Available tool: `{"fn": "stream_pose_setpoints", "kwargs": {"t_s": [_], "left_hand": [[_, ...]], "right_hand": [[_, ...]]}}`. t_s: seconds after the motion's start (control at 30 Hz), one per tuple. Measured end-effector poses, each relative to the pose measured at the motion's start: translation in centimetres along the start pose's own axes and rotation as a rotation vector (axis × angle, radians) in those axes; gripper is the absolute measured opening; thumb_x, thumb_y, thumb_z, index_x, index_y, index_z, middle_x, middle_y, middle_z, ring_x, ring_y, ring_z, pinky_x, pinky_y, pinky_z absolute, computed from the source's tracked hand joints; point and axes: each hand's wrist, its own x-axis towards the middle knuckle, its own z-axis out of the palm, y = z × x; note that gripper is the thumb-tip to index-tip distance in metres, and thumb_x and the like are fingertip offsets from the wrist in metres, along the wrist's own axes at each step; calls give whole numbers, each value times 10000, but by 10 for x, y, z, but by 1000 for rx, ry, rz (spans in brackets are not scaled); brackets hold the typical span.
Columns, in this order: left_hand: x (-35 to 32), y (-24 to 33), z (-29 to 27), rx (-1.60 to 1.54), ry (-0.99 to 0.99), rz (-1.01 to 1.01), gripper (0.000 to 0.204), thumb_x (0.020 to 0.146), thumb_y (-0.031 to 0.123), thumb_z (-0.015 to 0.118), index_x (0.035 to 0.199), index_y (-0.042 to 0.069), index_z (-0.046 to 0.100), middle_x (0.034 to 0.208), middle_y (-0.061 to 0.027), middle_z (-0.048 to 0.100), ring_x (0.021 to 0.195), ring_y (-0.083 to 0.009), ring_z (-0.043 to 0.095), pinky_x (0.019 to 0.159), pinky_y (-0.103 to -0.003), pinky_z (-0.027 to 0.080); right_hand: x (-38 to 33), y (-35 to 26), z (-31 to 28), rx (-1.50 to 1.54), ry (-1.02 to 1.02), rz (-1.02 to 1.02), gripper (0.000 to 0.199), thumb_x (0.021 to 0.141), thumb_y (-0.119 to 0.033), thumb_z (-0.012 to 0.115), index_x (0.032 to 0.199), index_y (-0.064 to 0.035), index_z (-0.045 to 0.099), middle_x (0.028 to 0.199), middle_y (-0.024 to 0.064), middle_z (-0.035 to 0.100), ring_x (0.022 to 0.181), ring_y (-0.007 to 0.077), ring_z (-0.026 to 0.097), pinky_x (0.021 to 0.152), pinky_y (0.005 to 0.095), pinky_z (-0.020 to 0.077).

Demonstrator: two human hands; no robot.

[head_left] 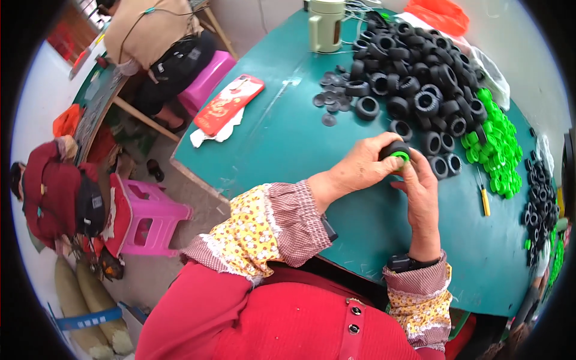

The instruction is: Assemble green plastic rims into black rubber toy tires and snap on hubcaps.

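Observation:
Between both hands is a small black toy tyre (pixel 393 149) with a bright green wheel hub (pixel 401 157) showing in its opening. My left hand (pixel 359 162) wraps its fingers round the tyre from the left. On the other side my right hand (pixel 420 185) pinches the hub's edge with thumb and fingers. Just beyond them rises a big heap of black tyres (pixel 414 66), with a few loose ones close to my fingertips. To its right lies a pile of green hubs (pixel 501 141). How deep the held hub sits in the tyre is partly hidden by my fingers.
On the green table (pixel 288 135) are a red phone (pixel 229 105) on white tissue, a pale mug (pixel 326 27), black discs (pixel 333 96) and a yellow-handled screwdriver (pixel 485 201). More small tyres (pixel 540 198) lie far right. Two people sit at left near pink stools (pixel 150 210).

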Motion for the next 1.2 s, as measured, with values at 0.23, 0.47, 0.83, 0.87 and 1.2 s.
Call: {"fn": "stream_pose_setpoints", "kwargs": {"t_s": [0.23,0.47,0.83,0.87,1.2], "left_hand": [[-1,11,-17,274,-17,-72,268,761,77,602,1005,-13,536,829,-16,566,741,-71,517,658,-210,439],[-2,11,-18,155,-107,-122,263,739,83,647,959,-23,550,799,-12,559,711,-71,524,643,-202,440],[0,9,-18,4,-87,-160,281,763,177,666,929,-3,528,811,-1,559,746,-51,508,657,-171,417],[1,12,-22,-17,-109,-213,256,750,191,669,886,16,541,790,13,548,720,-43,490,640,-169,401],[4,11,-17,46,-115,-247,268,728,205,667,876,12,552,788,-3,561,726,-64,515,689,-217,437]], "right_hand": [[11,19,4,-284,57,-309,240,794,-113,565,1012,-20,531,807,131,606,710,169,587,633,281,458],[4,0,-9,-365,5,-199,192,803,-156,569,952,-39,541,672,111,581,583,165,543,543,288,426],[8,6,-8,-179,-58,-278,321,791,-239,628,960,4,504,706,40,559,631,86,493,576,242,428],[7,5,-7,-142,-63,-260,310,779,-231,644,924,4,504,706,35,559,635,80,492,577,239,429],[9,14,-7,-135,-32,-128,258,784,-197,629,863,7,493,690,56,565,628,103,517,561,266,438]]}}
